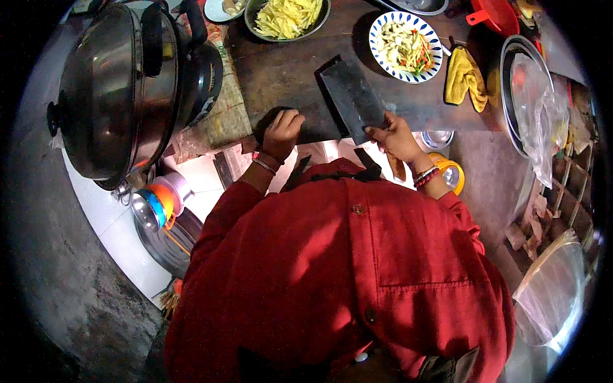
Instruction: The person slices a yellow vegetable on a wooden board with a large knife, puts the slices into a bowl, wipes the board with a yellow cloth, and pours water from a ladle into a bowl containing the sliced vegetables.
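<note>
My right hand (pixel 401 137) grips a wide, dark-bladed cleaver (pixel 351 92) by its wooden handle, which sticks out below my fingers. The blade slants up and to the left, low over or on the dark wooden tabletop (pixel 290 70). My left hand (pixel 283 133) is closed at the table's near edge, fingers curled and palm hidden; nothing shows in it. Beyond the blade lie a metal bowl (pixel 287 39) of pale yellow strips (pixel 288 17) and, to the right, a white plate with a blue-patterned rim (pixel 373 50) bearing cut vegetables (pixel 405 48).
On the left stands a large dark lidded pot (pixel 105 89). A yellow cloth (pixel 465 80), a red plastic container (pixel 497 14) and a metal basin (pixel 506 96) with a clear plastic bag (pixel 535 108) are on the right. Colourful bowls (pixel 153 207) sit below, left of me.
</note>
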